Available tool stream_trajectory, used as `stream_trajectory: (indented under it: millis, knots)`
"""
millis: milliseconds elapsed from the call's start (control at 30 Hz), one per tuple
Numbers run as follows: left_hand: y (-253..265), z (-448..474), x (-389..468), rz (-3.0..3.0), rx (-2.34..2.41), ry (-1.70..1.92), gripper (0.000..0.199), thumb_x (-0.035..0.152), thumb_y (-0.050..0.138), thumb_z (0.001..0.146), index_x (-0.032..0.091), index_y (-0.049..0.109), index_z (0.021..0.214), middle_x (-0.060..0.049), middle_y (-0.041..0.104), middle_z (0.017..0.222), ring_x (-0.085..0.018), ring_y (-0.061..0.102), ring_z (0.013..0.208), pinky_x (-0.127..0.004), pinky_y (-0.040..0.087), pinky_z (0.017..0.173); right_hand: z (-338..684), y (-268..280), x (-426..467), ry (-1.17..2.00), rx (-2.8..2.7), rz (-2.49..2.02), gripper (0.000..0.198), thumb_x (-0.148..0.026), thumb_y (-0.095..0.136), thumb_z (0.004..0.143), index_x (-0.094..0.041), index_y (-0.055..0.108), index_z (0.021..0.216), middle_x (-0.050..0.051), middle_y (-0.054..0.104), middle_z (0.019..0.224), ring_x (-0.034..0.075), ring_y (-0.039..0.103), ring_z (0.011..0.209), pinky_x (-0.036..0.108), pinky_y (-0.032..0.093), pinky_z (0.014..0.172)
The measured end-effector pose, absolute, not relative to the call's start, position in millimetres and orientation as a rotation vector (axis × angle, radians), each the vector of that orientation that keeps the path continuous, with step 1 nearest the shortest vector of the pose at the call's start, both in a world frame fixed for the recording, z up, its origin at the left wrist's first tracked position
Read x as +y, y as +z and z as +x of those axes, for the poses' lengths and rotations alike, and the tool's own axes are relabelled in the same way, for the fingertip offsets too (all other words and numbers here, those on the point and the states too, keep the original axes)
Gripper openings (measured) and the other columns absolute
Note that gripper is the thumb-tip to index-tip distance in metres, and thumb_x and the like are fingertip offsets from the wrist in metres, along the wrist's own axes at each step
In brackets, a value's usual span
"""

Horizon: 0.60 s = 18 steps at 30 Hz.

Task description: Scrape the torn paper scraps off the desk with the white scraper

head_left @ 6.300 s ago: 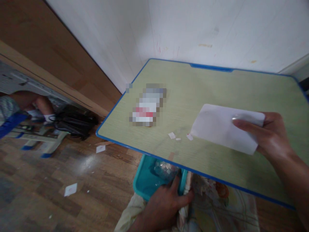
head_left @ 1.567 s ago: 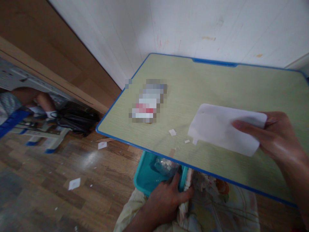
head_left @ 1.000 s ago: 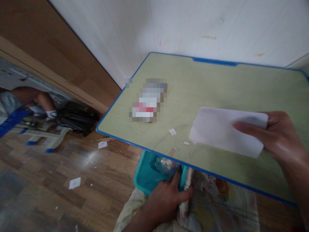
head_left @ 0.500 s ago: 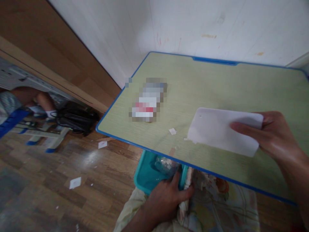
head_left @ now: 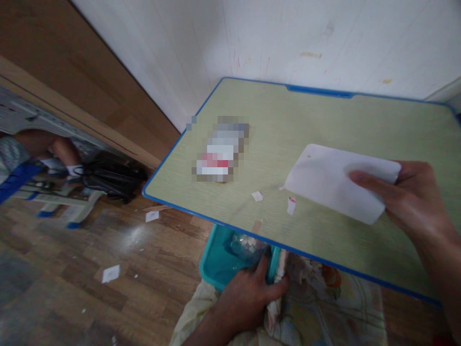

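Observation:
My right hand (head_left: 410, 192) pinches a thin white card (head_left: 331, 180) with rounded corners and a small hole near one corner, thumb on top. The card is tilted over the desk, and a tiny scrap clings to its left corner. Below its left end lie a small paper scrap (head_left: 291, 205) with red marks and a plain white scrap (head_left: 257, 196). Down at my lap, my left hand (head_left: 248, 295) grips the rim of a teal plastic tub (head_left: 212, 259), its fingers partly hidden. Inside the tub, a clear plastic container (head_left: 245, 245) holds small pieces.
The pale green desk (head_left: 273, 125) has a blue edge and stands against a white wall. A blurred-out flat object (head_left: 221, 151) lies at its left. Paper scraps (head_left: 111, 274) are scattered on the wooden floor. Another person's leg (head_left: 61, 144) and a black bag (head_left: 115, 175) are at left.
My right hand has raised the card a little and tipped it, uncovering the red-marked scrap on the desk beneath. My left hand has stayed at the tub.

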State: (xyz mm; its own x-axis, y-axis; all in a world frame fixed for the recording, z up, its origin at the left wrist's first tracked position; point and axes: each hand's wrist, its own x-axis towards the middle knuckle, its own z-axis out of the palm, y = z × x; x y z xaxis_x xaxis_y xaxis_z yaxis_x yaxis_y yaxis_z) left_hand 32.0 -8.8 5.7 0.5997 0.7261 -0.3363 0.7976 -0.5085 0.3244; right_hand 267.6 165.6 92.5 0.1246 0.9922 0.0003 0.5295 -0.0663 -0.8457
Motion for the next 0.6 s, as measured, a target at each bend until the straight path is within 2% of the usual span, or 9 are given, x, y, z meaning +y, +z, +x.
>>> stream_trajectory:
  millis: [300, 600]
  knots:
    - [5.9, 32.7, -8.6, 2.395, 1.223, -0.194, 0.068, 0.015, 0.049, 0.068, 0.036, 0.016, 0.123, -0.017, 0.032, 0.115, -0.024, 0.052, 0.068, -0.034, 0.042, 0.054, 270.7, 93.5, 162.1, 0.767, -1.506, -1.686, 0.023, -0.034, 0.068, 0.052, -0.017, 0.063, 0.067, -0.004, 0.052, 0.048, 0.008, 0.047, 0.037, 0.019, 0.036, 0.031]
    - [6.1, 31.0, -8.8, 2.383, 1.219, -0.192, 0.064, 0.018, 0.049, 0.07, 0.036, 0.017, 0.122, -0.018, 0.029, 0.118, -0.024, 0.053, 0.067, -0.036, 0.043, 0.054, 272.0, 92.8, 160.6, 0.741, -1.44, -1.609, 0.02, -0.028, 0.07, 0.051, -0.017, 0.062, 0.065, -0.005, 0.049, 0.046, 0.008, 0.045, 0.037, 0.018, 0.037, 0.031]
